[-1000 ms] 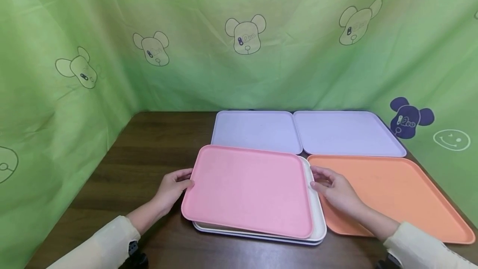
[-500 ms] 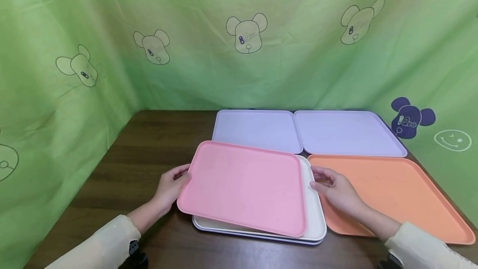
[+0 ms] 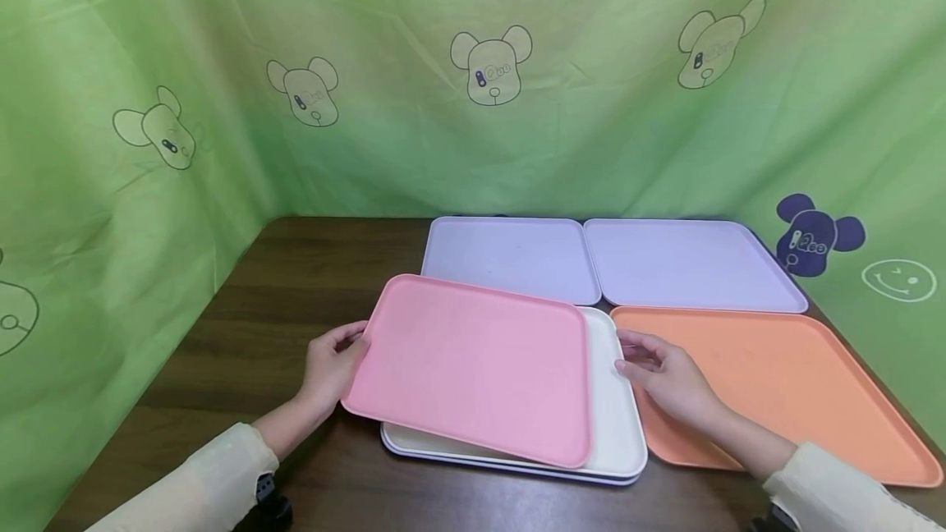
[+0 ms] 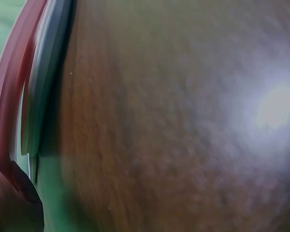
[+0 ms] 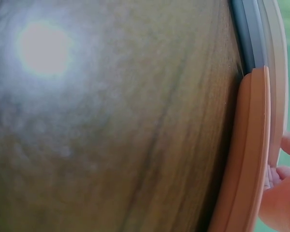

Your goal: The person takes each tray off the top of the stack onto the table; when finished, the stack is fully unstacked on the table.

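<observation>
In the head view my left hand (image 3: 328,372) grips the left rim of a pink tray (image 3: 473,372), thumb on top. The pink tray lies askew over a white tray (image 3: 615,401), its left side raised and past the white rim. Under the white tray shows the edge of a bluish tray (image 5: 256,34). My right hand (image 3: 668,376) holds the white tray's right rim with thumb and fingers. In the left wrist view the pink rim (image 4: 9,92) stands apart from the stack below, by a bit of the left hand (image 4: 14,200).
An orange tray (image 3: 776,392) lies to the right, partly under my right forearm. Two lavender trays (image 3: 510,253) lie side by side along the back of the dark wooden table (image 3: 310,269). A green patterned curtain (image 3: 384,154) surrounds the table.
My left hand has moved left and slightly up, drawing the pink tray leftward and turning it a little. More of the white tray shows on the right. My right hand stays put.
</observation>
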Demonstrator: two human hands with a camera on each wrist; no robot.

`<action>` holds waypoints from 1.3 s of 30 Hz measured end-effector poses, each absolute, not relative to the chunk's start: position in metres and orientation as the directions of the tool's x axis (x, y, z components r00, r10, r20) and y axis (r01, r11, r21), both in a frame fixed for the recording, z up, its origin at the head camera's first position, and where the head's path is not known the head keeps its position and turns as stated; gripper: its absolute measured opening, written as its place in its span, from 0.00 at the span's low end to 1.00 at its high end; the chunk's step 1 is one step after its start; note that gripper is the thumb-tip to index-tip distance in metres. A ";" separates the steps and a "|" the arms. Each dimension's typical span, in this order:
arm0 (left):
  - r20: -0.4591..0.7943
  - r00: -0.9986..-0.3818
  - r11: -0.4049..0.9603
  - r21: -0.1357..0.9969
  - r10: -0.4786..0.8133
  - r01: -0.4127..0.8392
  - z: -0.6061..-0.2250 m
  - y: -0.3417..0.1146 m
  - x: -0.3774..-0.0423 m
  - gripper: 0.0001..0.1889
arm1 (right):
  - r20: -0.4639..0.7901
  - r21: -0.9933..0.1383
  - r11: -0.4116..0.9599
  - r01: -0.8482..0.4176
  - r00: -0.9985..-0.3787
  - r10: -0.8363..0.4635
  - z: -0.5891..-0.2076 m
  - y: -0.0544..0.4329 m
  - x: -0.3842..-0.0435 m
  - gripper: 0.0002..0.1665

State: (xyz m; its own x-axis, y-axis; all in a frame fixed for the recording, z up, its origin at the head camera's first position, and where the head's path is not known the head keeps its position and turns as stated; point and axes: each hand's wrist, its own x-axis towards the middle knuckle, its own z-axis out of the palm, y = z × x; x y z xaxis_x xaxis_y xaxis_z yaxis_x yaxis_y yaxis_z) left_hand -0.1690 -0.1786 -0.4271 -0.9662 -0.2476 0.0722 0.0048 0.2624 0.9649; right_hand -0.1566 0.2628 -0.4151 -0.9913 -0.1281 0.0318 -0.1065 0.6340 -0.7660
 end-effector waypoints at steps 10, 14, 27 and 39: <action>0.126 -0.953 0.333 0.942 -0.275 0.029 -0.429 -0.185 -0.171 0.11 | 0.038 -0.768 0.630 -0.111 -0.991 -0.129 -0.412 0.261 -0.156 0.33; 0.137 -0.952 0.329 0.944 -0.275 0.041 -0.428 -0.188 -0.171 0.11 | 0.031 -0.764 0.637 -0.103 -0.992 -0.124 -0.412 0.261 -0.156 0.33; 0.176 -0.941 0.292 0.952 -0.290 0.088 -0.423 -0.199 -0.177 0.11 | 0.025 -0.763 0.640 -0.094 -0.993 -0.116 -0.413 0.262 -0.157 0.34; 0.169 -0.916 0.245 0.966 -0.364 0.081 -0.414 -0.223 -0.186 0.11 | 0.028 -0.753 0.651 -0.096 -0.993 -0.113 -0.412 0.261 -0.158 0.34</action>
